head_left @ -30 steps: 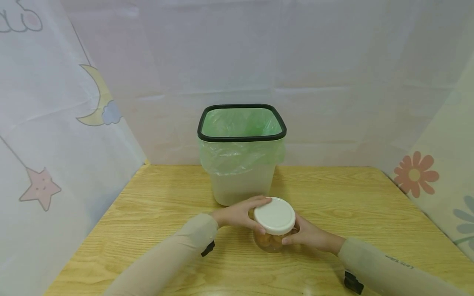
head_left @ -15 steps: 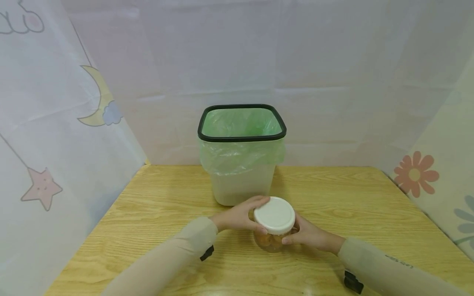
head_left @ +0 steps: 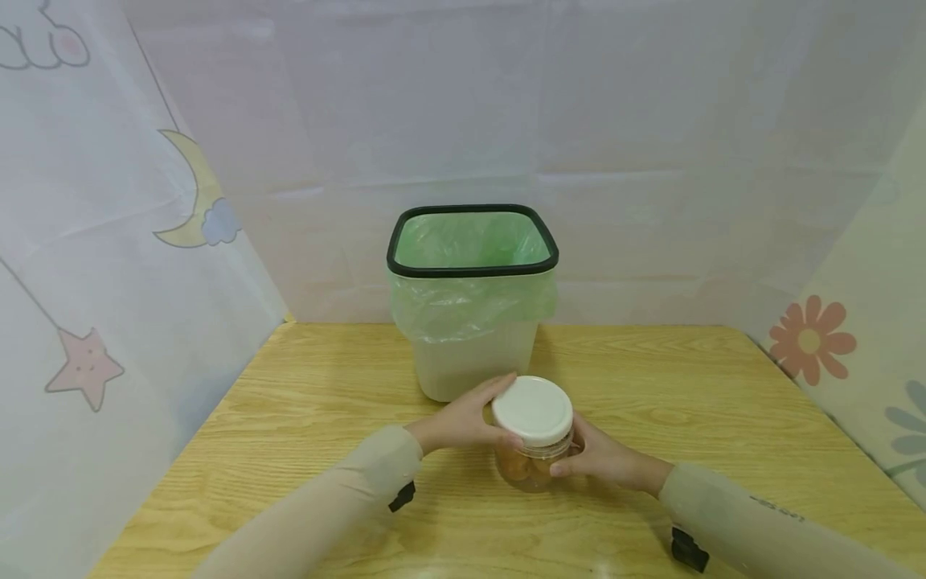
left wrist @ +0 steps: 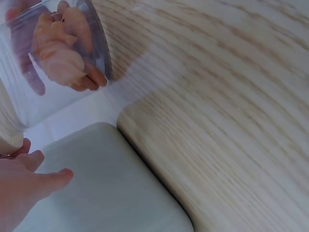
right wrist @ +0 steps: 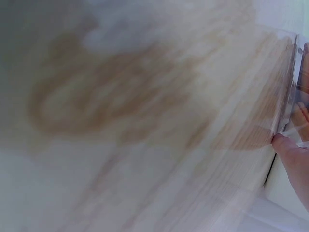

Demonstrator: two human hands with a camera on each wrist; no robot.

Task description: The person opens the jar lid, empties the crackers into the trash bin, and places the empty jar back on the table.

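A clear jar (head_left: 526,476) holding several orange-brown pieces (left wrist: 60,50) stands on the table in the head view. Its round white lid (head_left: 533,410) sits tilted at the mouth, and a ribbed clear neck shows below the lid's front right edge. My left hand (head_left: 466,418) grips the lid from the left, fingers at the far edge and thumb at the near edge. On the opposite side, my right hand (head_left: 604,460) holds the jar's body, its thumb in front. The right wrist view catches only the right thumb (right wrist: 294,162) beside the jar's edge.
Just behind the jar stands a whitish bin (head_left: 470,370) with a black rim (head_left: 473,272) and a green liner bag (head_left: 470,305) folded over it. The wooden table (head_left: 687,386) extends to both sides. Printed cloth (head_left: 651,161) hangs around the back and sides.
The lid has lifted slightly, shifting up and left with my left hand, and the jar's neck is now exposed. My right hand and the jar stay nearly in place.
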